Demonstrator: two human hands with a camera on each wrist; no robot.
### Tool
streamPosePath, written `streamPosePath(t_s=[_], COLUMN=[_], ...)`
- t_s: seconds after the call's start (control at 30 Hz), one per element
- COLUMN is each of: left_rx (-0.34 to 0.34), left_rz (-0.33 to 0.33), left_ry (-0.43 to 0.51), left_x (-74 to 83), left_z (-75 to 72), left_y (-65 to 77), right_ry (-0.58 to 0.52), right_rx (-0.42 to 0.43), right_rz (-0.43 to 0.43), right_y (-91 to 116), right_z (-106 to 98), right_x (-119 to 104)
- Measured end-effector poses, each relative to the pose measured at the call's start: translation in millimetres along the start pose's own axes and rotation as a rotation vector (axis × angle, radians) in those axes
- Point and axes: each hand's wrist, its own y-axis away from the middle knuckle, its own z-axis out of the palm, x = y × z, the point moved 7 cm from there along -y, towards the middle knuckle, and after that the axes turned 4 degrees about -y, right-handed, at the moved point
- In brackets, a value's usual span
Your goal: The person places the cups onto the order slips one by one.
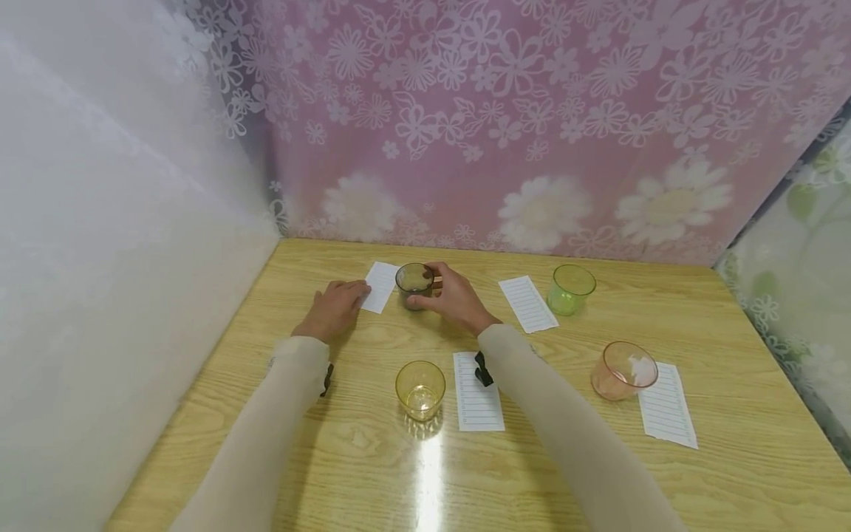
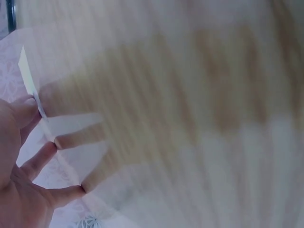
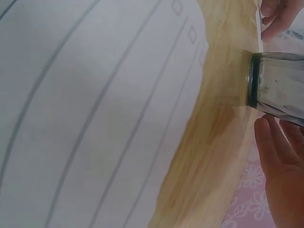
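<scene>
A dark grey glass cup (image 1: 415, 279) stands at the back of the table, just right of a small white lined paper slip (image 1: 381, 287). My right hand (image 1: 455, 299) holds this cup from its right side, thumb across the front and fingers toward the back. In the right wrist view the clear-walled cup (image 3: 280, 88) appears sideways with the fingers alongside it. My left hand (image 1: 335, 307) rests on the table at the slip's left edge, fingertips touching it. The left wrist view shows the slip (image 2: 30, 78) edge-on at the fingertips, with the fingers spread.
A yellow glass cup (image 1: 420, 390) stands at the front, left of a lined slip (image 1: 473, 406) partly under my right forearm. A green cup (image 1: 570, 290) stands right of another slip (image 1: 528, 303). A pink cup (image 1: 621, 372) overlaps a slip (image 1: 668, 406). Flowered cloth (image 1: 465, 148) hangs behind.
</scene>
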Motion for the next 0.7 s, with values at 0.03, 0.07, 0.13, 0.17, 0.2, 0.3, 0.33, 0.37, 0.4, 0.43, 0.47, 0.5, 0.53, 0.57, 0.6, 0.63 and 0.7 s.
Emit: streamPosePath(t_s=[0.03, 0.07, 0.13, 0.17, 0.2, 0.3, 0.33, 0.37, 0.4, 0.43, 0.47, 0.5, 0.53, 0.57, 0.6, 0.63, 0.7], left_rx=[0.008, 0.014, 0.022, 0.026, 0.026, 0.019, 0.017, 0.014, 0.012, 0.012, 0.012, 0.013, 0.014, 0.015, 0.016, 0.016, 0.015], left_rz=[-0.005, -0.011, -0.012, -0.010, -0.009, -0.011, -0.012, -0.013, -0.015, -0.016, -0.017, -0.017, -0.018, -0.018, -0.019, -0.020, -0.023], left_ry=[-0.001, -0.001, -0.007, -0.007, -0.009, -0.004, -0.003, -0.005, -0.006, -0.006, -0.006, -0.004, -0.005, -0.004, -0.004, -0.004, -0.003], left_x=[0.4, 0.3, -1.1, -1.6, -2.2, -3.9, -4.0, -4.3, -4.4, -4.4, -4.2, -4.1, -3.9, -3.8, -3.9, -4.2, -5.1], left_z=[0.0, 0.4, 1.8, 2.1, 2.7, 3.2, 2.9, 3.0, 2.9, 2.6, 2.3, 2.0, 1.9, 1.9, 1.8, 2.1, 2.9], left_y=[0.0, -0.3, -1.5, -2.0, -2.5, -3.4, -3.3, -3.5, -3.5, -3.5, -3.3, -3.2, -3.0, -2.9, -2.7, -2.6, -2.3], right_ry=[-0.001, -0.002, -0.003, -0.004, -0.003, 0.001, 0.001, 0.000, -0.001, -0.004, -0.008, -0.012, -0.013, -0.012, -0.012, -0.010, -0.004], right_rx=[0.000, 0.000, 0.002, 0.003, 0.004, 0.009, 0.010, 0.012, 0.014, 0.017, 0.022, 0.027, 0.031, 0.035, 0.038, 0.042, 0.045], right_rz=[-0.002, -0.003, -0.004, -0.004, -0.004, -0.004, -0.006, -0.008, -0.010, -0.014, -0.019, -0.024, -0.031, -0.037, -0.041, -0.044, -0.046], right_y=[-0.1, -0.3, -0.4, -0.5, -0.6, -1.2, -1.3, -1.6, -1.8, -2.1, -2.5, -2.9, -3.3, -4.0, -4.6, -5.0, -5.6], right_z=[0.1, 0.2, 0.0, -0.1, -0.2, -0.4, -0.4, -0.4, -0.3, -0.4, -0.7, -0.9, -1.0, -1.1, -1.2, -1.5, -1.6], right_x=[-0.1, -0.1, -0.3, -0.3, -0.2, 0.2, 0.2, 0.1, -0.1, -0.4, -0.8, -1.3, -2.0, -2.5, -2.9, -3.6, -5.0])
